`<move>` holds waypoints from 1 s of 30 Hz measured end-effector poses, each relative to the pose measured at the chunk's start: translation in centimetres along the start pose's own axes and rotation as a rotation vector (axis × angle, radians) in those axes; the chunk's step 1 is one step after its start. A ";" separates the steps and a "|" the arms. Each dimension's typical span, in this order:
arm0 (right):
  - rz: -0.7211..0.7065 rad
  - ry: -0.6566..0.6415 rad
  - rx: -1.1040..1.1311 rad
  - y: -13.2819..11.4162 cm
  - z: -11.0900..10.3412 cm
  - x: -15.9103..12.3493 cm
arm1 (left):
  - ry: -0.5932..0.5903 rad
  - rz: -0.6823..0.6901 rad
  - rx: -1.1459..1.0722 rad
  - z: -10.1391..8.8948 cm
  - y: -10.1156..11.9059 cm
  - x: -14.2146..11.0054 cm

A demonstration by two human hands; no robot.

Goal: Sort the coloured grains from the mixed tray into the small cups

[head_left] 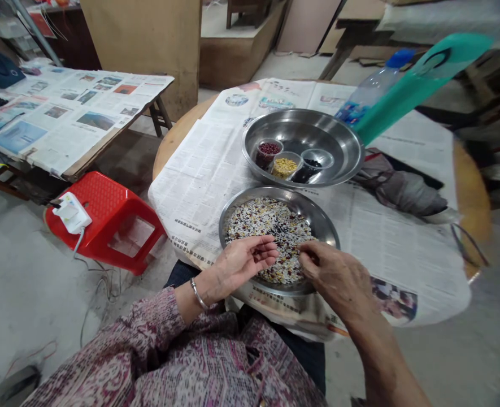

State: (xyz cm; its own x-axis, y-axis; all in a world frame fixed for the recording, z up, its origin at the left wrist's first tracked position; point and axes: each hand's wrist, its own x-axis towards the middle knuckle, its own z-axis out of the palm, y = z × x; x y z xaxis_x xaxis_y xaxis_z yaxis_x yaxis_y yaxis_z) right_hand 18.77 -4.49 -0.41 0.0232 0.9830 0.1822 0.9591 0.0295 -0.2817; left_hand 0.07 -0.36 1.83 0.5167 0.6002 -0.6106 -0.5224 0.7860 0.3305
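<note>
A steel plate [326, 226] heaped with mixed beans and grains [270, 226] lies at the near edge of a round table covered in newspaper [207, 175]. My left hand [237, 265] rests palm up over the plate's near rim, fingers cupped and apart; I cannot see anything in it. My right hand [334, 277] lies on the right of the plate, fingertips pinched down into the mix. Behind it a steel basin [338, 135] holds three small cups: red beans [269, 150], yellow grains [284, 167] and black beans [313, 164].
A plastic bottle [370, 90] and a teal sheet [419, 79] stand behind the basin. A grey cloth [402, 189] lies at the right. To the left are a red stool [105, 215] with a white adapter [72, 212], and a papered table [72, 107].
</note>
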 end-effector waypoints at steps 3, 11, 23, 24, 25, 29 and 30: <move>0.058 0.003 0.033 -0.2 -0.8 -0.1 | 0.012 0.008 0.015 0.1 0.0 0.0; 0.033 -0.057 0.518 -2.0 -2.2 0.5 | 0.005 -0.046 0.060 1.2 0.2 -0.5; 0.001 -0.185 0.046 -0.7 0.4 0.3 | 0.043 0.008 -0.016 0.6 0.6 -0.5; 0.021 -0.170 0.075 -0.7 0.2 0.3 | 0.041 0.007 -0.016 0.6 0.6 -0.6; 0.036 -0.154 0.109 -0.6 -0.1 0.2 | 0.041 0.007 -0.016 0.6 0.6 -0.6; 0.095 -0.082 0.233 -0.6 -1.0 0.0 | 0.044 0.010 -0.017 0.5 0.6 -0.5; 0.115 -0.077 0.275 -0.6 -1.2 0.0 | 0.039 0.014 -0.015 0.4 0.6 -0.4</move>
State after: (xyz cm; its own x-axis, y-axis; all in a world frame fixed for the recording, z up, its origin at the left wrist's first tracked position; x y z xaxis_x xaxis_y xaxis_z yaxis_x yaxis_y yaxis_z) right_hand 18.56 -4.72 0.88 0.0958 0.9933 0.0653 0.8385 -0.0452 -0.5430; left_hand -0.20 -0.10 2.56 0.4827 0.6047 -0.6335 -0.5399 0.7750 0.3284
